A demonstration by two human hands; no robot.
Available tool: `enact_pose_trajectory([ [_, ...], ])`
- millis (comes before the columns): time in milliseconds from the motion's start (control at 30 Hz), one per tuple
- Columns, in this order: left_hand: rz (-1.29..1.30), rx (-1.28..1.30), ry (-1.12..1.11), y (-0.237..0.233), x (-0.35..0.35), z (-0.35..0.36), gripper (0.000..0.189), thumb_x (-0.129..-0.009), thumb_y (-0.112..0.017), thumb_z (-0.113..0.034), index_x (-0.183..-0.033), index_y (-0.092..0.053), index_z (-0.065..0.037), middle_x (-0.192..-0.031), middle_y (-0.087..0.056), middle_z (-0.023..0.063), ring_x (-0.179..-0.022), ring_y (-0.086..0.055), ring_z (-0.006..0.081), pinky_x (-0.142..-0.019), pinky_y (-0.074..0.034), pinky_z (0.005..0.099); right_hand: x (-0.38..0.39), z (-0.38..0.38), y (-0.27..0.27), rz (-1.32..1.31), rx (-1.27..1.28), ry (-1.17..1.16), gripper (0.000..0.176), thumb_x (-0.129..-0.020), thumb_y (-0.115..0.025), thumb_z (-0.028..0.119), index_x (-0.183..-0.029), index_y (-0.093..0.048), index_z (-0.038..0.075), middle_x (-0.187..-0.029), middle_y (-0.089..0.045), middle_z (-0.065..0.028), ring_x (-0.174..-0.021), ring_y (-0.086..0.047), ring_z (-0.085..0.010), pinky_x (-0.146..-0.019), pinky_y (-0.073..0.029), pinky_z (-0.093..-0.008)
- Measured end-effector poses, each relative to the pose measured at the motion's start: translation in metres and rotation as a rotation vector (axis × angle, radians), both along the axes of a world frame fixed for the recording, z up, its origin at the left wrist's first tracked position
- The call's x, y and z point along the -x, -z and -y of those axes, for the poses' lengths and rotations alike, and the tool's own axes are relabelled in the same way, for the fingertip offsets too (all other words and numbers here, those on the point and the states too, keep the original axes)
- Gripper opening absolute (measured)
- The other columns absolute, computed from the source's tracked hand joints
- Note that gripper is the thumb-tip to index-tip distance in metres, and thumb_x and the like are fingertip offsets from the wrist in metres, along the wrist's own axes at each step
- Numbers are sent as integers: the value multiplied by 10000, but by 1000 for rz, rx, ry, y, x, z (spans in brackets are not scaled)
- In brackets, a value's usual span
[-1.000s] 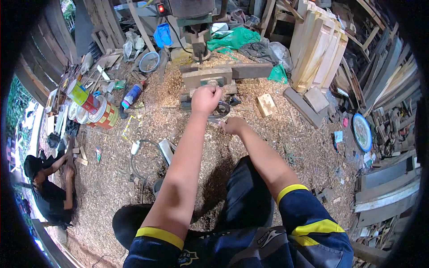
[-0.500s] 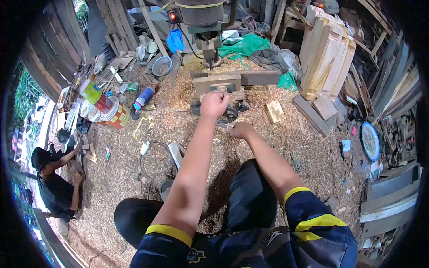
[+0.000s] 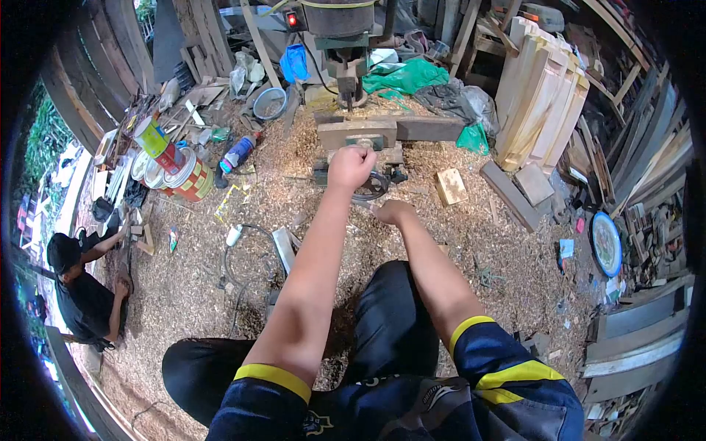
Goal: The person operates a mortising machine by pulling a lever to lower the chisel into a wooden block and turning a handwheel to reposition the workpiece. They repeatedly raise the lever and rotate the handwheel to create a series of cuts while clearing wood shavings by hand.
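Left hand (image 3: 351,166) is clenched at the wooden block's (image 3: 351,134) six o'clock. Right hand (image 3: 393,212), grip unclear, lies at the handwheel's (image 3: 375,189) five o'clock.

Ahead of left hand (image 3: 351,166): wooden beam (image 3: 415,129) and machine column (image 3: 346,62) close the way.
By right hand (image 3: 393,212): handwheel (image 3: 375,187) just beside, above it.
Right: bare shavings floor (image 3: 474,250) as far as small wood block (image 3: 450,186) and plank stack (image 3: 540,88).
Left: shavings floor passable up to cable (image 3: 254,237); cans (image 3: 176,173) well apart.

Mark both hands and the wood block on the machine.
left hand (image 3: 351,167), head view, back of the clenched fist.
right hand (image 3: 393,212), head view, knuckles.
wood block (image 3: 342,134), head view, front face.
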State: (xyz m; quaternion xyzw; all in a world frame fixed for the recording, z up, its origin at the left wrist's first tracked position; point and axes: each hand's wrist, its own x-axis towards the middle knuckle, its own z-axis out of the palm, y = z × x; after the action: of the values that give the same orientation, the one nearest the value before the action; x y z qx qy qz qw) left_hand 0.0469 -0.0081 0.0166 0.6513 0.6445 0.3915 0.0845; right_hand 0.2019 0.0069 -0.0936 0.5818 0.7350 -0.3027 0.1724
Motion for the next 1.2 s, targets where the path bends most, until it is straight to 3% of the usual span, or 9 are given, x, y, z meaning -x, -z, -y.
enact_pose_trajectory([
  [400, 69, -41, 43, 3, 3, -2, 419, -906, -629, -349, -737, -679, 30, -773, -655, 262, -764, -667, 450, -700, -528, 509, -22, 40, 19, -319, -484, 54, 452, -945, -601, 452, -1139, -747, 71, -989, -747, -232, -939, -722, -417, -854, -564, -499],
  [500, 83, -34, 43, 5, 3, -1, 419, -905, -627, -350, -743, -677, 33, -773, -655, 266, -758, -666, 456, -696, -527, 512, -23, 26, 6, -633, -623, 381, 323, -961, -608, 326, -1072, -730, 49, -964, -735, -238, -913, -706, -433, -812, -546, -513],
  [600, 88, -38, 47, 8, 5, -3, 416, -907, -622, -347, -752, -680, 35, -779, -659, 268, -760, -669, 455, -700, -530, 512, -28, 3, -47, -915, -890, 621, 230, -991, -590, 211, -1043, -701, 17, -975, -737, -215, -910, -713, -392, -795, -539, -443],
  [867, 71, 50, 66, 5, 6, -1, 444, -946, -584, -392, -803, -719, 6, -817, -679, 267, -805, -681, 455, -756, -546, 529, -5, -76, -297, -1465, -1039, 179, 298, -1056, -596, 272, -1076, -653, -20, -882, -693, -85, -809, -608, -121, -754, -496, -316],
  [1000, 73, 94, 71, 14, 8, -7, 434, -944, -591, -407, -793, -727, -24, -770, -671, 255, -760, -683, 443, -718, -544, 523, 22, -108, -418, -1610, -1173, 186, 479, -1019, -632, 415, -1174, -628, -38, -1120, -715, -185, -1057, -680, -277, -949, -512, -397],
  [1067, 127, -12, 187, 23, 12, -11, 403, -934, -606, -376, -780, -723, -22, -754, -661, 257, -748, -683, 433, -681, -531, 516, 36, -120, -471, -1582, -1301, 272, 511, -1014, -635, 478, -1191, -640, -1, -1100, -676, -80, -1013, -600, -175, -935, -481, -337],
  [1100, 130, 3, 183, 22, 12, -11, 403, -934, -606, -376, -780, -723, -22, -754, -661, 257, -748, -683, 433, -681, -531, 516, 40, -140, -494, -1647, -1333, 245, 627, -965, -664, 531, -1146, -621, -68, -1110, -699, -214, -1076, -664, -338, -967, -507, -437],
  [1167, 65, -69, 202, 19, 11, -12, 382, -917, -622, -341, -756, -711, -6, -765, -658, 262, -752, -683, 434, -669, -524, 514, 52, -183, -540, -1666, -1417, 275, 478, -993, -622, 431, -1004, -647, -46, -917, -698, -168, -860, -658, -274, -790, -504, -372],
  [1200, 56, -50, 216, 18, 12, -11, 294, -935, -598, -239, -772, -661, -3, -763, -646, 230, -721, -643, 417, -653, -495, 469, 49, -168, -558, -1646, -1140, 311, 601, -962, -634, 478, -1154, -621, -91, -1126, -701, -223, -1113, -628, -332, -983, -465, -413],
])
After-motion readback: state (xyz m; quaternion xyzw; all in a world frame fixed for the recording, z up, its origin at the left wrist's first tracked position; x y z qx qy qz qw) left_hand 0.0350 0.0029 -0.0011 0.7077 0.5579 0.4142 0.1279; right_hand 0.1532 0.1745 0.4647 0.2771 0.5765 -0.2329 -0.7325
